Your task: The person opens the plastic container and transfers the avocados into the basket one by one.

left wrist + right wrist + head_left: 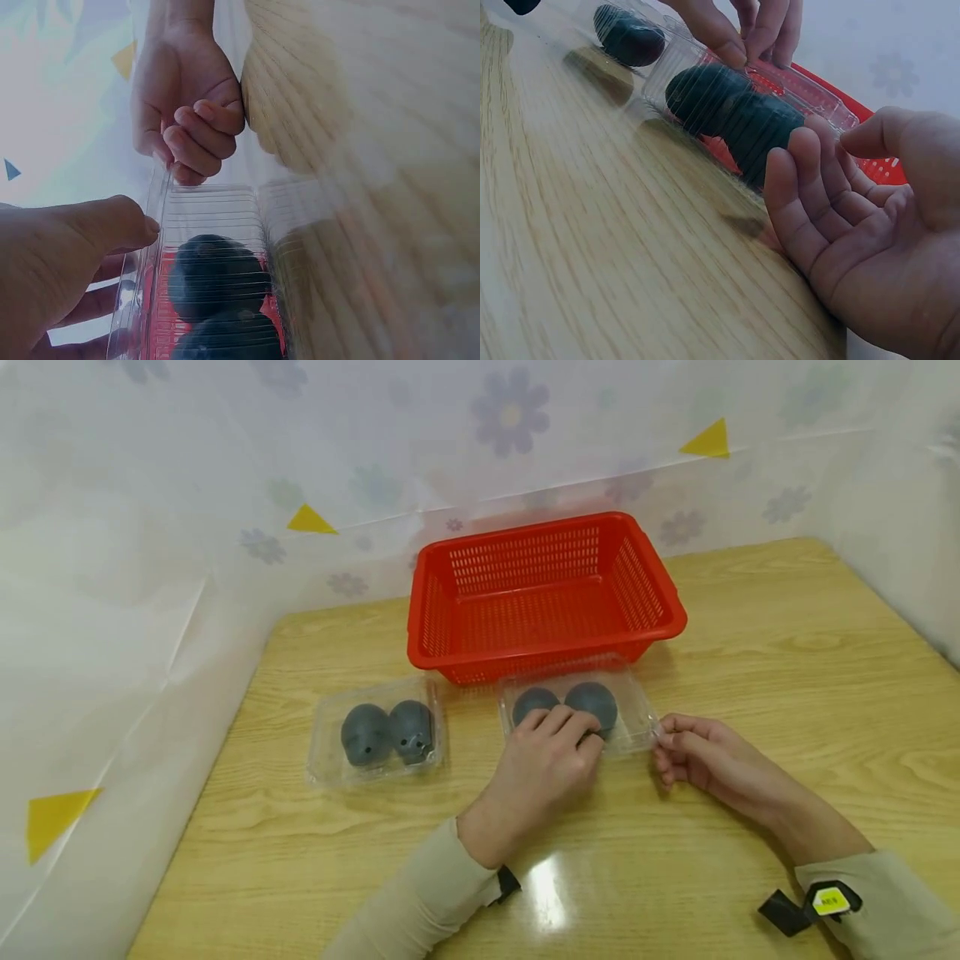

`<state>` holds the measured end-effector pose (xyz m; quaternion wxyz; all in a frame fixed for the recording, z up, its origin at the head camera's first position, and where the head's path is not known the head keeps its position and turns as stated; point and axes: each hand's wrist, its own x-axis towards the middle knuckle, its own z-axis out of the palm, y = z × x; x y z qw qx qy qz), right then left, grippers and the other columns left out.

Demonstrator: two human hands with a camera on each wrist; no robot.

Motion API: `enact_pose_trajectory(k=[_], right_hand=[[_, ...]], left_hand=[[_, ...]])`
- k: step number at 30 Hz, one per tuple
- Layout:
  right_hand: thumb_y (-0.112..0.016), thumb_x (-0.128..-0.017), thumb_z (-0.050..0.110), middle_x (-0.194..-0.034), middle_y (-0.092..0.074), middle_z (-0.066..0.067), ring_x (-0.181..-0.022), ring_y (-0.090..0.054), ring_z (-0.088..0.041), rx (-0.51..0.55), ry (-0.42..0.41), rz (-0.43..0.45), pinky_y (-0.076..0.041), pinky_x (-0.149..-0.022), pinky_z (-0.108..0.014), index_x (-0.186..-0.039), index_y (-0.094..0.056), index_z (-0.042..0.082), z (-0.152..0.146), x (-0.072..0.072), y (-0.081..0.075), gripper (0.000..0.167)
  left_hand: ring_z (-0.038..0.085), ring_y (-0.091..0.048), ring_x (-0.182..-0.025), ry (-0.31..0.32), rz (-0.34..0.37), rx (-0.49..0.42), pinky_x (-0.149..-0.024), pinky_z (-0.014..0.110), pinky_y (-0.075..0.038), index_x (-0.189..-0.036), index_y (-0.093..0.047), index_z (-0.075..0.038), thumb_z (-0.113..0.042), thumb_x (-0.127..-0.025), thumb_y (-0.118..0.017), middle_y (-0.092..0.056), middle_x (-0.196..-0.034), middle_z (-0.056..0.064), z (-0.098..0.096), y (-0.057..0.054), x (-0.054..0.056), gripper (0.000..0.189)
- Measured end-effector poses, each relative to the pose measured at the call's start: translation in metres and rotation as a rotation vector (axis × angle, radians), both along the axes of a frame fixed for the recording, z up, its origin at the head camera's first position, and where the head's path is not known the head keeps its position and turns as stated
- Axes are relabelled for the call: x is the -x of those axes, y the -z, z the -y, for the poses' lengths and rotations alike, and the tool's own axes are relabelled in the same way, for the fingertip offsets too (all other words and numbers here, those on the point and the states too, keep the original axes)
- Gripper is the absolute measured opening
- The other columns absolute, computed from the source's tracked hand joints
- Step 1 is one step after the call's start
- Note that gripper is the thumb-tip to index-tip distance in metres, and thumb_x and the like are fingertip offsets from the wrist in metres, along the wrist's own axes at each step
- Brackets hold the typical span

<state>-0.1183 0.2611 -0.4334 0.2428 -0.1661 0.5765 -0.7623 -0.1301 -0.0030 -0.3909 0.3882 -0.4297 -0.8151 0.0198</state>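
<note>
Gripping a clear box (636, 718) of dark balls (591, 703) before them, left hand (546, 760) at its rim, right hand (708, 762) at its corner, the hands seem not yet done, a second filled box (330, 745) lying untouched to their left.

Boxes (326, 742) — two, ovoids (365, 735) — four, one basket (540, 650)
</note>
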Motion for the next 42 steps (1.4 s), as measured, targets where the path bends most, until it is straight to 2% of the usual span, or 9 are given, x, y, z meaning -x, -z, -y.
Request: enact_pose_trajectory(k=[4, 11, 16, 23, 29, 34, 39, 42], right_hand=[[-0.031, -0.106, 0.002, -0.084, -0.056, -0.002, -0.073, -0.056, -0.017, -0.017, -0.01, -0.034, -0.053, -0.066, -0.038, -0.103, -0.05, 0.002, 0.0, 0.0, -0.001, 0.019], [-0.026, -0.105, -0.001, -0.076, -0.042, -0.007, -0.067, -0.045, -0.028, 0.03, -0.055, -0.06, -0.047, -0.064, -0.041, -0.1, -0.047, 0.002, 0.001, 0.001, -0.002, 0.022], [-0.025, -0.104, -0.001, -0.073, -0.036, -0.01, -0.066, -0.047, -0.027, -0.009, -0.042, -0.101, -0.047, -0.062, -0.041, -0.096, -0.045, 0.002, 0.004, 0.0, -0.005, 0.022], [-0.026, -0.104, 0.0, -0.07, -0.036, -0.009, -0.065, -0.051, -0.023, -0.048, -0.006, -0.116, -0.049, -0.061, -0.041, -0.093, -0.044, 0.003, 0.006, -0.001, -0.002, 0.022], [-0.025, -0.105, 0.002, -0.071, -0.038, -0.007, -0.067, -0.053, -0.022, -0.066, -0.015, -0.118, -0.05, -0.064, -0.04, -0.095, -0.044, 0.003, 0.006, 0.0, 0.001, 0.021], [-0.025, -0.105, 0.001, -0.071, -0.039, -0.007, -0.066, -0.051, -0.024, -0.073, -0.018, -0.111, -0.05, -0.064, -0.04, -0.095, -0.043, 0.003, 0.004, 0.0, 0.002, 0.021], [-0.026, -0.105, 0.001, -0.072, -0.041, -0.007, -0.066, -0.051, -0.024, -0.083, -0.011, -0.124, -0.05, -0.063, -0.04, -0.095, -0.045, 0.002, 0.003, 0.0, 0.001, 0.021], [-0.027, -0.106, 0.002, -0.073, -0.042, -0.006, -0.066, -0.051, -0.023, -0.082, -0.014, -0.13, -0.049, -0.063, -0.04, -0.097, -0.045, 0.001, 0.003, 0.001, 0.001, 0.02]], left_hand=[[0.009, -0.064, -0.09, 0.003, -0.018, 0.008, -0.077, 0.026, -0.053, -0.081, -0.075, -0.024, -0.016, -0.099, -0.058, -0.07, -0.099, -0.01, -0.004, -0.001, 0.001, 0.026], [0.009, -0.064, -0.091, 0.015, -0.048, 0.034, -0.077, 0.027, -0.053, -0.084, -0.075, -0.022, -0.013, -0.1, -0.053, -0.07, -0.101, -0.01, -0.007, -0.002, 0.005, 0.029], [0.009, -0.064, -0.09, 0.027, -0.08, 0.027, -0.074, 0.028, -0.053, -0.084, -0.074, -0.022, -0.011, -0.099, -0.051, -0.07, -0.103, -0.01, -0.006, -0.001, 0.008, 0.03], [0.011, -0.062, -0.094, -0.004, -0.017, 0.042, -0.081, 0.03, -0.053, -0.088, -0.075, -0.025, -0.014, -0.102, -0.051, -0.068, -0.109, -0.011, -0.014, -0.002, 0.006, 0.029], [0.01, -0.064, -0.094, -0.008, -0.043, 0.047, -0.084, 0.029, -0.054, -0.091, -0.077, -0.027, -0.009, -0.103, -0.047, -0.068, -0.112, -0.01, -0.028, -0.002, 0.005, 0.036], [0.012, -0.063, -0.096, 0.007, 0.013, 0.044, -0.085, 0.029, -0.053, -0.09, -0.077, -0.026, -0.008, -0.102, -0.047, -0.068, -0.116, -0.009, -0.031, -0.002, 0.004, 0.037], [0.013, -0.061, -0.098, 0.009, 0.052, 0.067, -0.086, 0.029, -0.052, -0.101, -0.077, -0.027, -0.01, -0.104, -0.045, -0.066, -0.12, -0.008, -0.036, -0.004, 0.002, 0.036], [0.012, -0.061, -0.098, 0.012, 0.043, 0.064, -0.085, 0.028, -0.052, -0.105, -0.077, -0.027, -0.015, -0.104, -0.049, -0.065, -0.12, -0.008, -0.041, -0.004, 0.002, 0.031]])
